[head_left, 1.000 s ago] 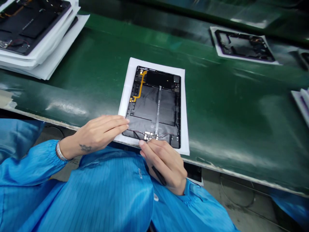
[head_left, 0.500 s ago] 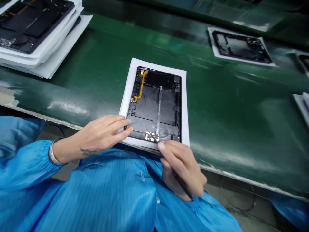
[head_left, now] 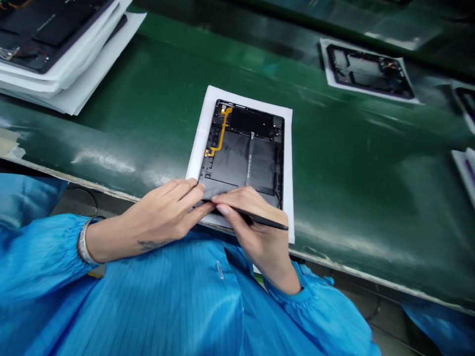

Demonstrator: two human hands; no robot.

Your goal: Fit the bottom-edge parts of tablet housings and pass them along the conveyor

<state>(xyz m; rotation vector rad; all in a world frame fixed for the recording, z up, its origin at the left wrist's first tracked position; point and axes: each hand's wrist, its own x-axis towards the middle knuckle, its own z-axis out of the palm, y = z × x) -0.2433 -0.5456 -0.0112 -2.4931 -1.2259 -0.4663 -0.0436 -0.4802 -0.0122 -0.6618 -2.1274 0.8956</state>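
Note:
An opened black tablet [head_left: 245, 153] with a yellow flex cable lies on a white sheet [head_left: 288, 148] on the green belt [head_left: 156, 109]. My left hand [head_left: 166, 212] rests its fingertips on the tablet's near left corner. My right hand [head_left: 256, 227] covers the tablet's near edge and holds a thin black stylus-like tool [head_left: 265, 221], whose free end points right. The tool's working tip and the small circuit board at the near edge are hidden under my fingers.
A stack of white sheets with another opened tablet [head_left: 48, 44] sits at the far left. Another tablet frame on a sheet [head_left: 367, 69] lies at the far right, with more sheets [head_left: 465, 163] at the right edge. The belt's near edge [head_left: 352, 277] runs past my blue sleeves.
My right hand moved left and forward over the tablet's near edge, turning the tool so that it points right. It now meets my left fingertips. The left hand stayed at the corner.

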